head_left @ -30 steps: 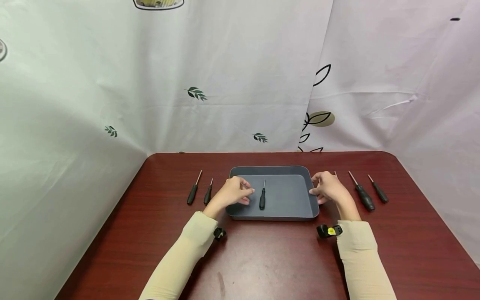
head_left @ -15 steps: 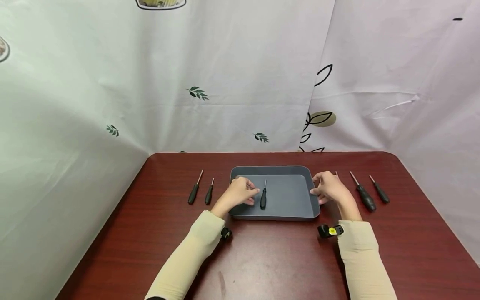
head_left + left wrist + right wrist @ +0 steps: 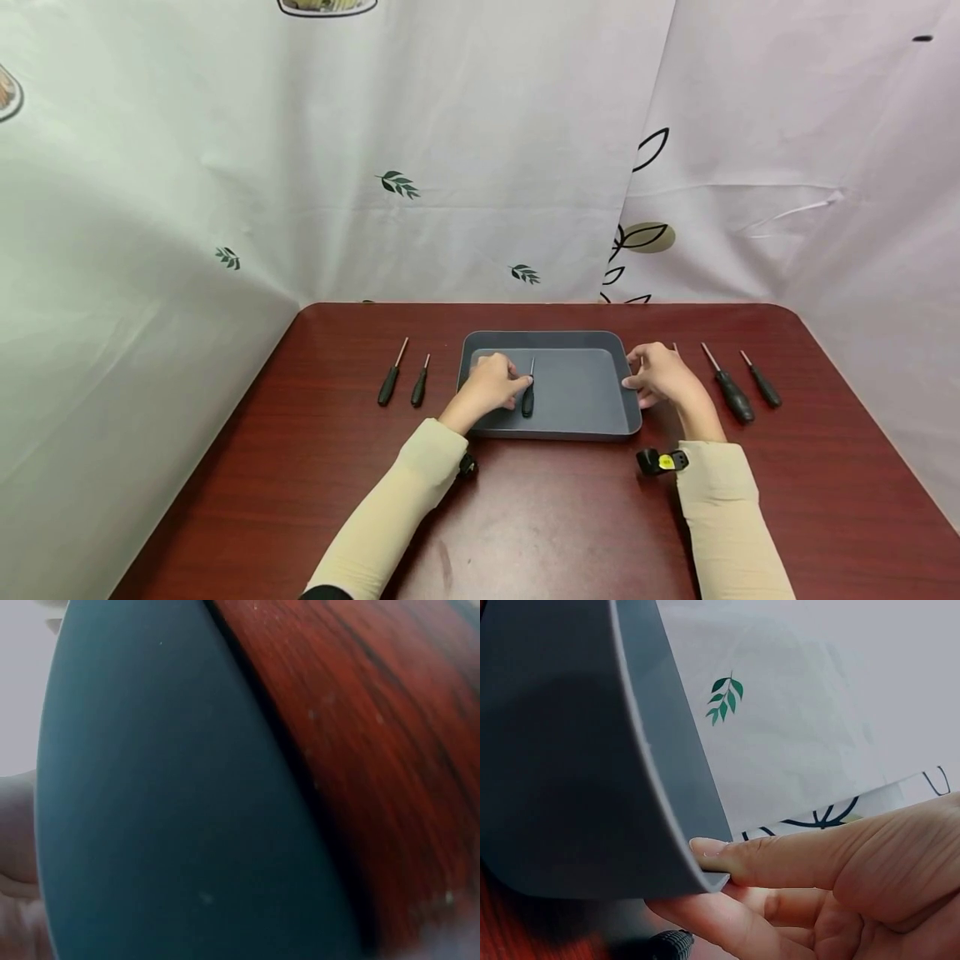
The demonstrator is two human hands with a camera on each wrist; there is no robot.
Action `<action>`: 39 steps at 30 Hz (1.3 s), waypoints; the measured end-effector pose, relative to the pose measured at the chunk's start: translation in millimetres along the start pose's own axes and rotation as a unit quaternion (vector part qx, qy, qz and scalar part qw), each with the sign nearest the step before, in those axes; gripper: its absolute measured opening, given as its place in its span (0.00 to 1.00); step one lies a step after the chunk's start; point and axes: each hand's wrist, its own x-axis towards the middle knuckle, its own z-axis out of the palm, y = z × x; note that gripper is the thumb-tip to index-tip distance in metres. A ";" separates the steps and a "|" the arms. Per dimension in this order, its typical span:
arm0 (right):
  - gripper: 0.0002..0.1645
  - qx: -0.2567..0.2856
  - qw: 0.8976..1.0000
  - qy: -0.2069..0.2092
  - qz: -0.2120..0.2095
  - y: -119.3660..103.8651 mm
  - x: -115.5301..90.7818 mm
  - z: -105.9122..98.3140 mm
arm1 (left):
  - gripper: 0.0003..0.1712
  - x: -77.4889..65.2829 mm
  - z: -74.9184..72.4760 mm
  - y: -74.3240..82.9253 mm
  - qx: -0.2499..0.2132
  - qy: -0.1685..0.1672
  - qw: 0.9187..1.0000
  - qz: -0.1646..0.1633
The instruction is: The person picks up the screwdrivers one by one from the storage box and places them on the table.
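Observation:
A grey rectangular tray [image 3: 555, 435] stands on the table, with a small black-handled screwdriver [image 3: 528, 402] lying in its left half. My left hand [image 3: 491, 385] reaches over the tray's left side, its thumb tip overlapping the upper handle of that screwdriver; no grip on it shows. In the left wrist view, the tray's wall [image 3: 172, 780] hides most of this hand. At the tray's right end, my right hand [image 3: 658, 375] pinches the rim between thumb and fingers, as the right wrist view shows with the thumb [image 3: 780, 861] over the edge.
Two screwdrivers, one longer [image 3: 389, 383] and one shorter [image 3: 419, 387], lie left of the tray. To the right are a thick-handled screwdriver [image 3: 733, 396] and a slimmer one [image 3: 763, 387]. Another ridged handle [image 3: 673, 945] lies partly hidden below my right hand. A printed white curtain [image 3: 480, 167] hangs behind.
My left hand has moved rightward over the tray to the screwdriver inside it. My right hand keeps its hold on the rim. The whole head view has shifted slightly.

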 end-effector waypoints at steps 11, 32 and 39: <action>0.28 0.001 1.000 -0.001 0.000 -0.1 -0.6 0.8 | 0.18 3.2 9.6 2.5 0.043 0.002 0.999 0.003; 0.29 0.002 1.000 -0.001 -0.001 -1.5 -2.5 -0.4 | 0.15 11.1 16.0 8.6 0.066 0.002 0.998 -0.012; 0.29 0.006 1.000 -0.001 -0.002 -2.9 -3.2 -0.1 | 0.19 11.3 11.9 8.6 0.072 0.005 0.997 0.003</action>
